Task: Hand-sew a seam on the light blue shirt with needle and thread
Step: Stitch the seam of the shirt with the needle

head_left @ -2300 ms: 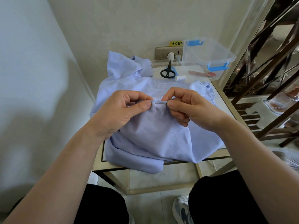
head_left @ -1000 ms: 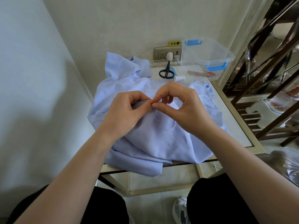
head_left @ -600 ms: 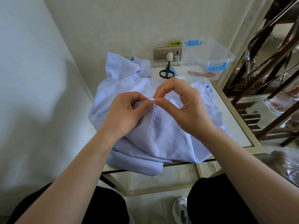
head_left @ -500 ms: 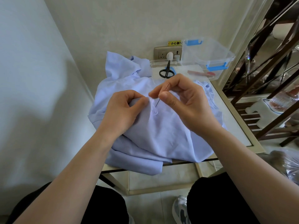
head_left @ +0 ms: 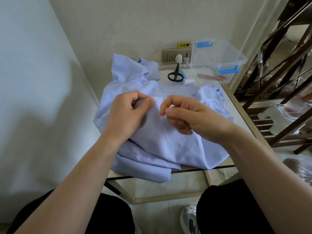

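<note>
Pinching shirt (head_left: 168, 146), left hand (head_left: 128, 114), overhanging table edge (head_left: 224, 163)

The shirt (head_left: 177, 149) is light blue, thin and rumpled. It is heaped across the worktop (head_left: 239, 115), with its folded near edge hanging over the front. Its far part rises in a peak against the wall. The left grip (head_left: 125, 114) pinches up a small fold near the middle. Just beside it, the right grip (head_left: 194, 119) has thumb and forefinger pressed together above the cloth. The needle is too fine to make out there. A thin pale strand (head_left: 168, 138), perhaps thread, lies on the cloth below. A white spool (head_left: 189, 81) lies on its side beyond the shirt.
</note>
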Available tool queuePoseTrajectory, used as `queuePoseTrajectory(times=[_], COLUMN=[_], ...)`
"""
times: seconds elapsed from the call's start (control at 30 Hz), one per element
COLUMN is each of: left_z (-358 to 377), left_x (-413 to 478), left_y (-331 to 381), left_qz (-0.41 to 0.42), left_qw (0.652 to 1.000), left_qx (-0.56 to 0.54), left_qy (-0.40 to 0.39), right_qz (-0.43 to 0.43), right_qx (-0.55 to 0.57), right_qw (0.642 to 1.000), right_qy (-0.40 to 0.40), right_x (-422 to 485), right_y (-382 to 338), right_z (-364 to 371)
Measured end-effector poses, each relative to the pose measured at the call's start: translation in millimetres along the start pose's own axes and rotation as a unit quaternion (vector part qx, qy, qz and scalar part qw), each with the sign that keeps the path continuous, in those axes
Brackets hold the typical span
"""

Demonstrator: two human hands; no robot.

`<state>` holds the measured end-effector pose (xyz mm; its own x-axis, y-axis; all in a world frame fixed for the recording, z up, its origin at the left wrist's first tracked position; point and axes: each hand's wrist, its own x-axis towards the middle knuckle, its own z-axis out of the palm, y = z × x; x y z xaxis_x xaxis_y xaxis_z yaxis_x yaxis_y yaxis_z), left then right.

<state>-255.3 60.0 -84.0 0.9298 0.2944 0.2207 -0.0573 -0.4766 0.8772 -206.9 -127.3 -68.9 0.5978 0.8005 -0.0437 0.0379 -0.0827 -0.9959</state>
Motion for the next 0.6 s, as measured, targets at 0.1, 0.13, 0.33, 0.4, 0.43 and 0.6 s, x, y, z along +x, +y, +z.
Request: queuePoseTrajectory(times=[0.1, 0.13, 0.33, 0.4, 0.43, 0.6], left_z=[-0.2, 0.0, 0.7, 0.4, 0.2, -0.1], left_x=[-0.5, -0.7, -2.5, -2.7, -3.0, -3.2], left_y=[-0.2, 0.2, 3.6, 3.5, 3.2, 3.4], left_qz=[-0.005, -0.008, 0.003, 0.0, -0.001, 0.002], left_qw=[1.0, 1.0, 0.999, 0.999, 0.999, 0.999], left_qx=[-0.009, -0.013, -0.025, -0.03, -0.033, -0.035], left_qy=[-0.009, -0.012, -0.03, -0.031, -0.033, -0.041], right_qz=[-0.033, -0.044, -0.113, -0.115, -0.115, -0.102], right_qx=[-0.081, -0.102, -0.183, -0.193, -0.196, -0.197], right_qw=[0.985, 0.98, 0.947, 0.942, 0.94, 0.952], right_qy=[0.146, 0.163, 0.241, 0.251, 0.255, 0.213], right_x=[9.5, 10.3, 18.2, 19.5, 20.0, 15.5], right_y=[3.2, 3.5, 11.2, 13.0, 13.3, 8.0], right_z=[8.2, 10.8, 18.3, 17.0, 16.8, 14.3])
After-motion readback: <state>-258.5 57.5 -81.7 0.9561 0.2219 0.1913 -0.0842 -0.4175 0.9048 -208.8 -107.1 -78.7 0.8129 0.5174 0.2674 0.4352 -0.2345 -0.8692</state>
